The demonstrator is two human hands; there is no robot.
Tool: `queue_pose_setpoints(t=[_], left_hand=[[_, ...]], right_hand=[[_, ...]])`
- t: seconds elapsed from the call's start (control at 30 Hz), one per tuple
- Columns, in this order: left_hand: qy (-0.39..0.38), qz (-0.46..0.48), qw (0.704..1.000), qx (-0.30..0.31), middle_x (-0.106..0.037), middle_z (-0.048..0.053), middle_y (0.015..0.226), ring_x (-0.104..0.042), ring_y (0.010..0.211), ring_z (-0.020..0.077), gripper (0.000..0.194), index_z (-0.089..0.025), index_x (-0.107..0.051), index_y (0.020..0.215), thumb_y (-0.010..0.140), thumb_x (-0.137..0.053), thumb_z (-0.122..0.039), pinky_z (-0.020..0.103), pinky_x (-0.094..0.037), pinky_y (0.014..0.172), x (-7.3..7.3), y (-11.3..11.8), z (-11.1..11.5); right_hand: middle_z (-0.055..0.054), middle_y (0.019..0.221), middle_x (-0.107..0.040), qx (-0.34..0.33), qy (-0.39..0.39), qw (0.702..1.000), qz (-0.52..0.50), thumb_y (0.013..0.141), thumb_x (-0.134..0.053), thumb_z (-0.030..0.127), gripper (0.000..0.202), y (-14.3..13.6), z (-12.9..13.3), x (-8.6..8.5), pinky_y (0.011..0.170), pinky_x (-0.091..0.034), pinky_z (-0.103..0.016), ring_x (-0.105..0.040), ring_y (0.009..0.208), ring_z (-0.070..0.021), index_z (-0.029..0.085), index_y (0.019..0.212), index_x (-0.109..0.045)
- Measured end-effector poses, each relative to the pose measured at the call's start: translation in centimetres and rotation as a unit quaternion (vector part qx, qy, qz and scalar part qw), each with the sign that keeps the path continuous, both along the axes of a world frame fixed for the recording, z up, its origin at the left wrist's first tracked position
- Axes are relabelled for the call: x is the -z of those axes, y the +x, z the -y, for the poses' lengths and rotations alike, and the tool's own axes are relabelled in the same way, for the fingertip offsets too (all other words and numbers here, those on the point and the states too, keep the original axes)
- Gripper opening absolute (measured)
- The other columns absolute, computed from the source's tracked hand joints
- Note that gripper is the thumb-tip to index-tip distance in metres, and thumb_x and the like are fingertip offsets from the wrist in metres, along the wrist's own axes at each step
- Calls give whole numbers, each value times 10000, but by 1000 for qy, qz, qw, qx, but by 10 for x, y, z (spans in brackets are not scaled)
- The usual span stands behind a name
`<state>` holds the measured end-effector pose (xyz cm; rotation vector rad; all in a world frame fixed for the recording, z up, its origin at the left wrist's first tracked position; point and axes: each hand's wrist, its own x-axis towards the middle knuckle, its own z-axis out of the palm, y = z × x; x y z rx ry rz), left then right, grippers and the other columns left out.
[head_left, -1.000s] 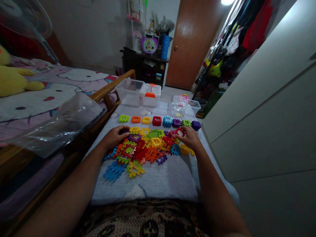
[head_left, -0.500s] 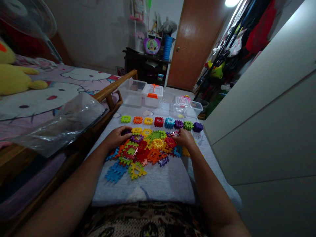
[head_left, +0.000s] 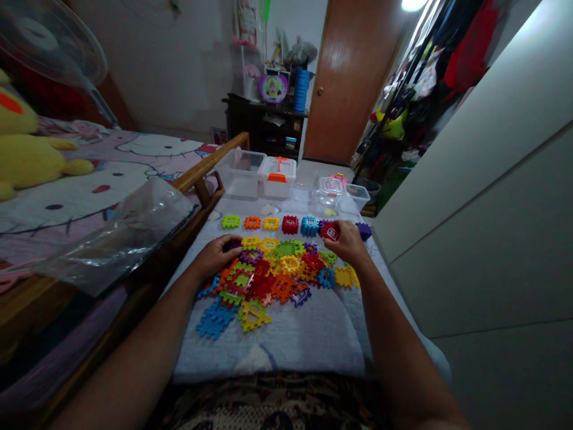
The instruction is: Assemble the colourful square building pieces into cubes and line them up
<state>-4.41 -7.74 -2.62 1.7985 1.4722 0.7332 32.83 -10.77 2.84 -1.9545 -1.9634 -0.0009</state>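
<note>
My right hand (head_left: 350, 242) pinches a red interlocking block (head_left: 330, 231) with a window-like grid, lifted in front of the row of blocks. My left hand (head_left: 217, 255) is at the pile's far left corner, fingers curled round a dark purple block (head_left: 231, 245) that they partly hide. Between the hands spreads a heap of toothed plastic pieces: a green piece (head_left: 287, 248), a yellow ring-like piece (head_left: 289, 264), an orange piece (head_left: 283, 288) and a blue piece (head_left: 216, 319) at the near left. Behind my right hand, part of the row is covered.
Beyond the heap runs a row with a lime block (head_left: 231, 221), a red block (head_left: 290, 224), a blue block (head_left: 310, 226) and others. Clear bins (head_left: 244, 173) and an orange-latched box (head_left: 277, 188) stand farther back. A wooden bed rail (head_left: 206, 164) borders the left, a white cabinet (head_left: 483, 239) the right.
My right hand has lifted the red block out of the heap and carried it up and right towards the row. My left hand stays by the purple block. The view has shifted slightly.
</note>
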Motion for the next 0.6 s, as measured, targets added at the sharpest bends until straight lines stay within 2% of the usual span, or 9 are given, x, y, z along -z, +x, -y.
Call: queue_pose_setpoints(t=[0.1,0.2,0.4,0.6], left_hand=[[0,-5,1000,7,-723,91,1115,-666,1013,282,613,-186,-689,1131,708,-640,-626,384,-505,936,1,-1,-1],[2,-3,1000,9,-717,91,1133,-663,1021,283,605,-192,-690,1133,716,-641,-628,392,-508,934,3,-2,-1],[3,0,1000,13,-722,88,1089,-674,986,283,568,-187,-685,1139,741,-635,-589,411,-516,917,4,-3,0],[-3,-10,1000,18,-703,104,1157,-655,1052,300,565,-183,-667,1179,769,-613,-568,428,-502,951,7,-4,-1]], right_hand=[[-146,1126,-610,-55,14,998,-9,729,-667,337,491,-12,-13,-16,919,-404,-414,-530,1028,-310,170,1186,-607],[-134,1156,-597,-99,-5,995,14,730,-681,324,497,-31,-33,-24,928,-389,-418,-499,1066,-320,188,1202,-606],[-128,1210,-578,-125,-89,986,72,718,-714,405,532,-65,-74,-19,914,-399,-392,-489,1112,-316,194,1198,-623],[-140,1246,-580,-150,-140,973,106,716,-699,376,554,-79,-96,-14,919,-417,-424,-487,1167,-348,194,1234,-625]])
